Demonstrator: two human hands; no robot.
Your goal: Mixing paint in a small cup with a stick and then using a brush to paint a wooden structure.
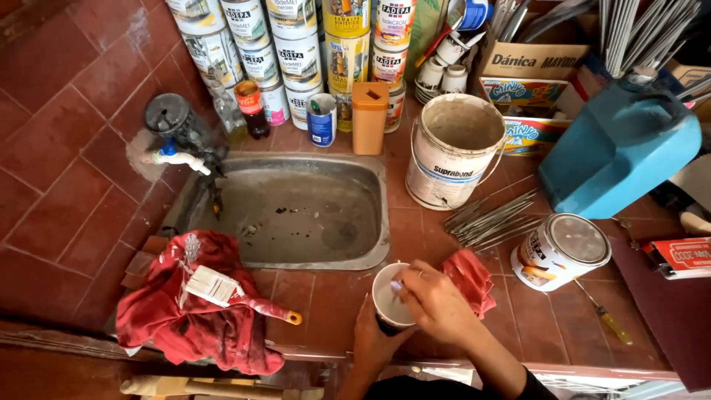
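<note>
I have a small white cup at the near edge of the tabletop, just in front of the sink. My left hand grips it from below, and my right hand reaches over the rim with the fingertips inside, closed on something small I cannot make out. I judge I am wiping or scraping the inside of the cup; the next move calls for keeping it steady and tilted toward me. A red rag lies touching my right hand. Left of the sink's near corner, a paintbrush rests on a crumpled red cloth. Right of the sink stand a white bucket and a closed paint tin, with thin metal rods between them. Behind the sink, stacked cans crowd the wall.
</note>
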